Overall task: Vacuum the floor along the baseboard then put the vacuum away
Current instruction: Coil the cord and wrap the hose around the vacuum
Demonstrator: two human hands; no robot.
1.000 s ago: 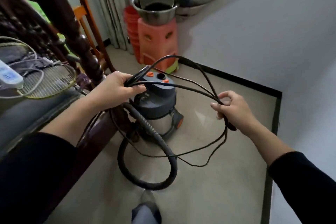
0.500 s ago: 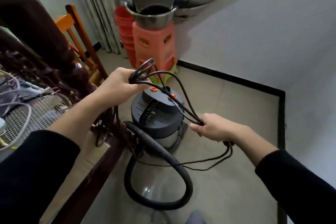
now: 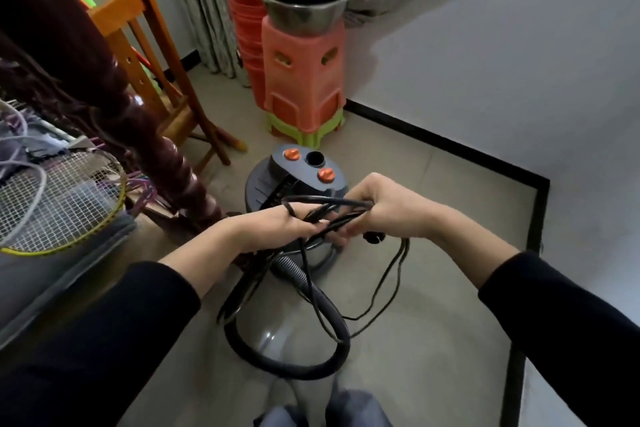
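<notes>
- On the floor [image 3: 436, 288] in the corner of the room sits the vacuum cleaner [image 3: 298, 180]. It is gray, with two orange knobs on top.
- Both hands are just above the vacuum cleaner, very close to each other.
- The left hand [image 3: 277, 229] has its fingers curled round a bunch of loops of the black power cord [image 3: 329, 198].
- The right hand [image 3: 384, 208] grips the same bunch from the other side, fingers wrapped round it.
- The plug [image 3: 372, 237] pokes out just under the right hand.
- More cord hangs down from the hands in long loose loops to the floor.
- The thick hose [image 3: 325, 305] comes off the vacuum cleaner and lies in a big ring on the floor, near the person's legs.
- A black baseboard [image 3: 433, 146] runs along the bottom of the white wall.
- Behind the vacuum cleaner is a stack of orange plastic stools [image 3: 301, 80] with a metal basin [image 3: 301, 14] on top.
- A wooden chair [image 3: 152, 55] stands on the left, and a badminton racket [image 3: 62, 204] lies nearer to the person.
</notes>
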